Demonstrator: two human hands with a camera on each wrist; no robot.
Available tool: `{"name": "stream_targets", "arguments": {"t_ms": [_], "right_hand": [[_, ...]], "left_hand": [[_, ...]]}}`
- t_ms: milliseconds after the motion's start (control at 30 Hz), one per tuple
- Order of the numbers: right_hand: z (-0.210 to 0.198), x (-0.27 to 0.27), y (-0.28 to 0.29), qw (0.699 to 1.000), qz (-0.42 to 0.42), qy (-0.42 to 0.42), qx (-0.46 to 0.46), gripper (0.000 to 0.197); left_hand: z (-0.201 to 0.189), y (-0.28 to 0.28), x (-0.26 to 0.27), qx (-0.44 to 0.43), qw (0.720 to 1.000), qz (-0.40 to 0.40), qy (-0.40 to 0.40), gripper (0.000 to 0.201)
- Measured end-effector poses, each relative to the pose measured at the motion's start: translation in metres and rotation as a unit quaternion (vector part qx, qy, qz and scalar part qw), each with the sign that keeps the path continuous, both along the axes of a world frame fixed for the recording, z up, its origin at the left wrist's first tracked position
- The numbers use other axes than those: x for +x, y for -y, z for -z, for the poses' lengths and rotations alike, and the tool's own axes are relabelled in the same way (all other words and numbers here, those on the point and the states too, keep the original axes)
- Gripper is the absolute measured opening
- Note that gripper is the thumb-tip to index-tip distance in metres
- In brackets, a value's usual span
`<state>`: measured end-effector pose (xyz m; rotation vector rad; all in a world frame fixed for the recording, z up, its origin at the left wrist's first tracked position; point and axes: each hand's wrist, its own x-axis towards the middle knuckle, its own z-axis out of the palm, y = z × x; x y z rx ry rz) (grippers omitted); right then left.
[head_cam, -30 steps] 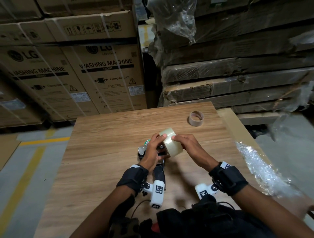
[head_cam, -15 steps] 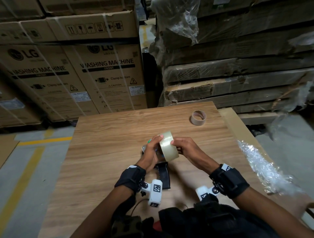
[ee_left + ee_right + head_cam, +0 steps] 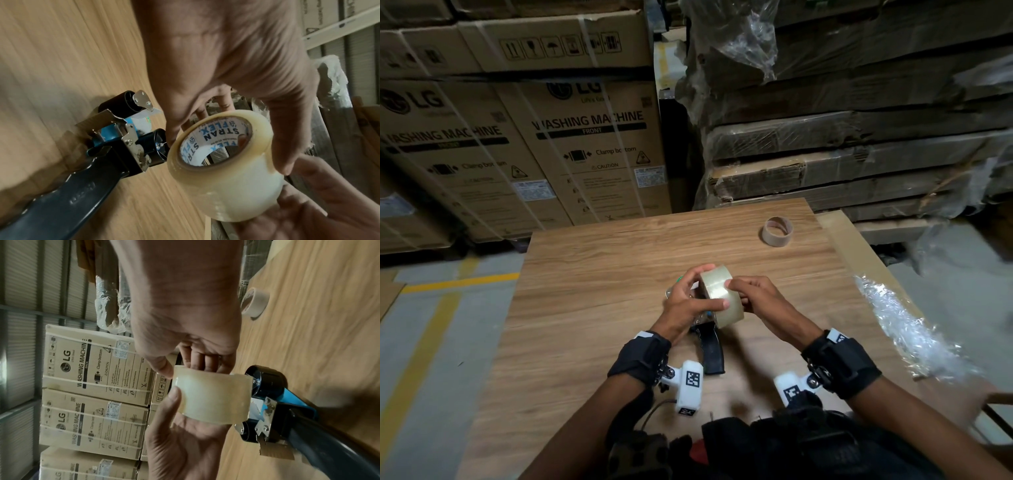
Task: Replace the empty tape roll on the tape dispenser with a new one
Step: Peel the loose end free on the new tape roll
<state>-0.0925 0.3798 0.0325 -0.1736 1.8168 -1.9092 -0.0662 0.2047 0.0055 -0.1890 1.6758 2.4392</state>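
Observation:
A new clear tape roll [image 3: 729,315] is held over the middle of the wooden table [image 3: 592,308] by both hands. My left hand [image 3: 714,286] grips its left side with thumb and fingers. My right hand [image 3: 738,293] pinches the right side. The dispenser [image 3: 711,349] lies on its side beneath them, black handle toward me. In the left wrist view the roll [image 3: 224,162] turns its printed core toward the dispenser's bare black hub [image 3: 156,146], rim close beside it. The right wrist view shows the roll [image 3: 211,395] against the hub [image 3: 265,378]. The empty cardboard core [image 3: 777,231] stands at the table's far right.
Washing-machine cartons [image 3: 592,137] are stacked behind the table on the left, and wrapped flat packs [image 3: 859,164] on the right. Crumpled clear plastic [image 3: 900,325] lies along the table's right edge. A yellow floor line [image 3: 431,325] runs on the left.
Both hands have kept hold of the roll and turned it, so its side now faces up, and brought it slightly lower over the dispenser. The empty core has not moved.

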Motion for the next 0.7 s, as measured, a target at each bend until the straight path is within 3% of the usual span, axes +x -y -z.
{"name": "stream_targets", "arguments": {"t_ms": [133, 267, 400, 567, 700], "right_hand": [[0.000, 0.003, -0.001, 1.000, 0.012, 0.017, -0.009, 0.021], [0.003, 0.005, -0.001, 1.000, 0.012, -0.004, -0.007, 0.030], [0.004, 0.007, -0.002, 1.000, 0.017, -0.022, 0.010, 0.023], [0.002, 0.013, -0.004, 0.998, 0.046, -0.029, 0.009, 0.017], [0.002, 0.014, -0.002, 0.996, 0.084, -0.029, -0.023, 0.050]], "left_hand": [[0.000, -0.003, 0.001, -0.030, 0.999, -0.005, -0.015, 0.072], [-0.006, -0.004, 0.003, 0.033, 0.997, -0.009, 0.068, 0.061], [0.000, 0.000, 0.009, 0.054, 0.995, 0.028, 0.074, 0.055], [0.004, 0.002, 0.008, -0.016, 0.999, 0.000, 0.036, 0.078], [0.002, 0.003, 0.008, -0.069, 0.998, -0.009, -0.008, 0.082]]}}
